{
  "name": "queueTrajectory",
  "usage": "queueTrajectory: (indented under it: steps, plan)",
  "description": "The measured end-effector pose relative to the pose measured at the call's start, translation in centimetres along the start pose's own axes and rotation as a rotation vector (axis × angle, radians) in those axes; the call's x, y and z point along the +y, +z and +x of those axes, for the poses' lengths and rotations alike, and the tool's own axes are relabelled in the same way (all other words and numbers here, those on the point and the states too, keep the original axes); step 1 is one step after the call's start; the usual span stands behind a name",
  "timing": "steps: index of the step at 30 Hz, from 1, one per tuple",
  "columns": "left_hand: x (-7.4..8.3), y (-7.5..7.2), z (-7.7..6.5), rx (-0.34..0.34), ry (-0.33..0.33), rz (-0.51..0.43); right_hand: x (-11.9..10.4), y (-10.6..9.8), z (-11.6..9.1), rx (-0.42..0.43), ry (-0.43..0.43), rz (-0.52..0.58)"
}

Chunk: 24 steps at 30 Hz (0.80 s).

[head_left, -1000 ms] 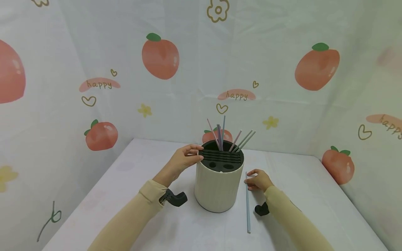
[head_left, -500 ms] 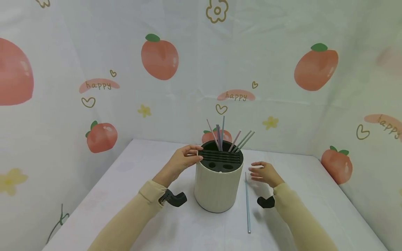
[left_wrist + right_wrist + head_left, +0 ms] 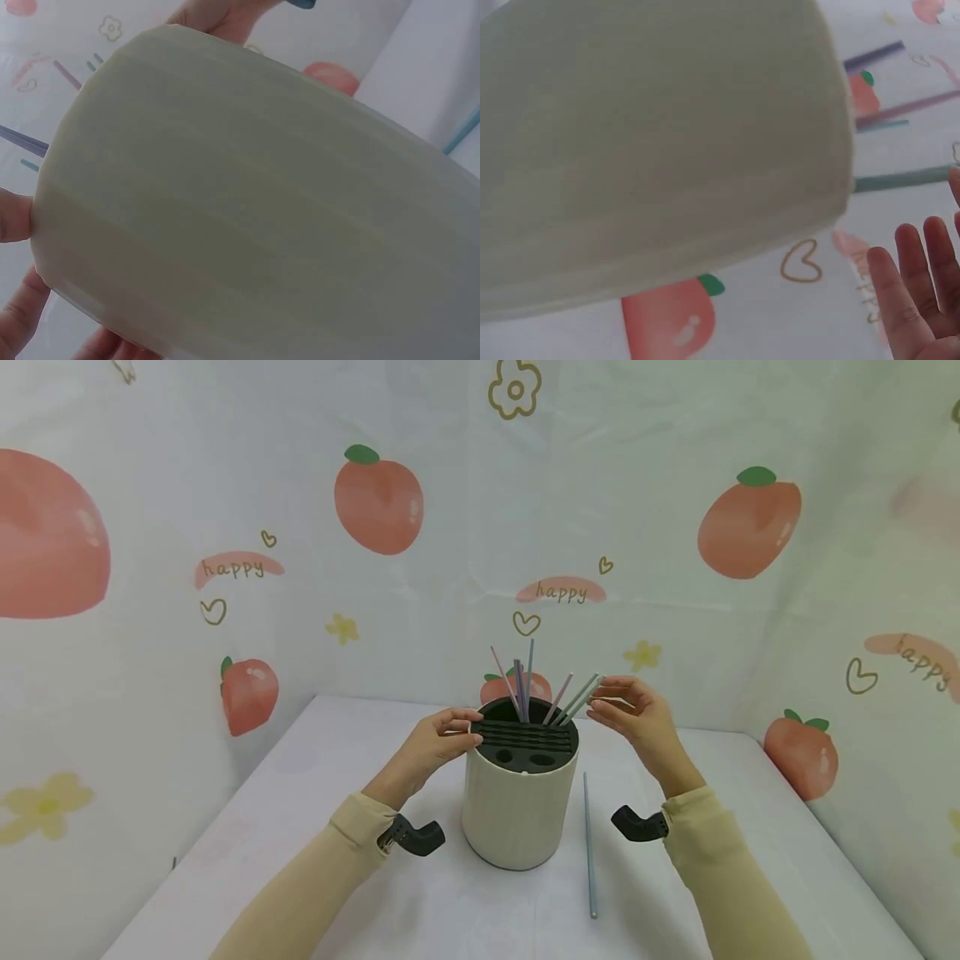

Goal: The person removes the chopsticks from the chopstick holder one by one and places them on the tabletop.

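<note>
Well, thin straight sticks (image 3: 558,698) in a faintly ribbed cylinder (image 3: 517,814).

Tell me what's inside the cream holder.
Thin pink, purple, blue and green sticks rise from the holder. Its walls hide their lower ends and the inside bottom.

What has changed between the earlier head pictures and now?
The right hand has left the loose blue stick and risen forward to the green sticks; whether it touches them is unclear. The loose blue stick, cream holder and left hand at its rim stayed put.
</note>
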State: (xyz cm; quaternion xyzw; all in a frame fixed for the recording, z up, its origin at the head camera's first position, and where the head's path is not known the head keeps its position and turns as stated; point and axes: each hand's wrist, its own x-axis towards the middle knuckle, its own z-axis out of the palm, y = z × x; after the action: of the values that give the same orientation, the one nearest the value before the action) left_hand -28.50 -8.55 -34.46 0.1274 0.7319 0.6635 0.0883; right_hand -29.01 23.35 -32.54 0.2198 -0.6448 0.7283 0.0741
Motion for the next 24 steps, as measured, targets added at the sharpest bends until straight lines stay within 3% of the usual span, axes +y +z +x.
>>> queueTrajectory:
  steps: [11, 19, 24]
  plan:
    - [-0.1, 0.0, -0.1, -0.006, 0.000, -0.014, 1.1, 2.3, 0.0, 0.044, -0.075, -0.031]
    - [-0.1, -0.1, -0.1, -0.007, -0.006, -0.012, 1.0, 2.8, -0.1, 0.074, -0.062, -0.048]
    - [-0.1, -0.1, -0.1, -0.008, -0.004, -0.005, 0.4, 2.8, 0.2, 0.072, -0.108, -0.025]
